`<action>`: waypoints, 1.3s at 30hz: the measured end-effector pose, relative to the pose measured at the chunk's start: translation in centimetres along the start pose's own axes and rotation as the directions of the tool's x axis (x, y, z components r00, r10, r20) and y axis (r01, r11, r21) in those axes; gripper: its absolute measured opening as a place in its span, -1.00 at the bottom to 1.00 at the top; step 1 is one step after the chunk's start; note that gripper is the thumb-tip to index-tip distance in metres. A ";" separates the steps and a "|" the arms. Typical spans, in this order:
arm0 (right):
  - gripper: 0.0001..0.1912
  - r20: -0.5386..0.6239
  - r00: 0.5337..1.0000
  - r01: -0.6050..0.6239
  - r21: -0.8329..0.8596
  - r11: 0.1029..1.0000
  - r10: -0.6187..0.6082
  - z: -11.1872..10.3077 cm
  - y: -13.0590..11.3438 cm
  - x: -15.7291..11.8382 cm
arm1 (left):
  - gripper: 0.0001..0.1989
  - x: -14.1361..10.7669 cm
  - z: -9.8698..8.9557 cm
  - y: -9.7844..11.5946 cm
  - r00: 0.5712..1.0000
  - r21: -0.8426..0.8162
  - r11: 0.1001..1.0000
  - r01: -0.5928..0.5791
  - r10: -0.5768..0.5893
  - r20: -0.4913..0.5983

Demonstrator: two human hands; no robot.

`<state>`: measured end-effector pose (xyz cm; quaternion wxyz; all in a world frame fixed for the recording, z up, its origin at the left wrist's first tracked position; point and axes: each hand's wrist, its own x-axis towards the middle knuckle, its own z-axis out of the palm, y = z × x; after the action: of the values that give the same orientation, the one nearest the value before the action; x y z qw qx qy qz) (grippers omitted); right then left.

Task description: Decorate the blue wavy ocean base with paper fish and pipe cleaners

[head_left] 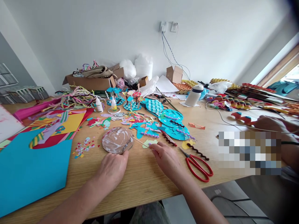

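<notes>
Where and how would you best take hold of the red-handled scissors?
I'd grip the scissors by the red handle loops, coming from the near right side. They lie flat on the table with the loops towards the person and the blades pointing away to the left. The right hand is nearer, but should probably put down its thin stick first.

blurred squares (249,152) hide part of the right side; the blue sheet (35,174) is cut off at left; lettering (127,145) on the disc (115,138) is too small to read.
</notes>
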<state>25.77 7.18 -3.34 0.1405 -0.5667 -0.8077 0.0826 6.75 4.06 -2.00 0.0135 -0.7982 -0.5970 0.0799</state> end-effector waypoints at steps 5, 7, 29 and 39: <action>-0.70 0.038 0.999 -0.024 -0.028 0.999 0.025 0.5 -0.6 -0.5 | -0.69 -1.7 0.4 -1.0 1.000 -0.012 1.000 0.023 -0.023 0.018; -0.69 0.047 0.999 -0.025 -0.027 0.999 0.026 0.7 -0.9 -0.9 | -0.66 -2.1 0.6 -1.2 0.999 -0.017 0.999 0.036 -0.035 0.023; -0.71 0.147 0.986 0.078 0.014 0.997 -0.080 1.9 -3.5 -2.9 | -0.60 -3.4 1.9 -2.6 0.984 -0.080 0.984 0.159 -0.152 0.090; -0.71 0.123 0.991 0.053 -0.014 0.998 -0.051 1.6 -3.1 -2.6 | -0.59 -3.8 2.4 -2.9 0.983 -0.086 0.981 0.174 -0.169 0.066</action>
<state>23.33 3.68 -4.31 0.0879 -0.5405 -0.8300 0.1063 2.58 1.10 -3.63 -0.0336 -0.7409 -0.6667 0.0744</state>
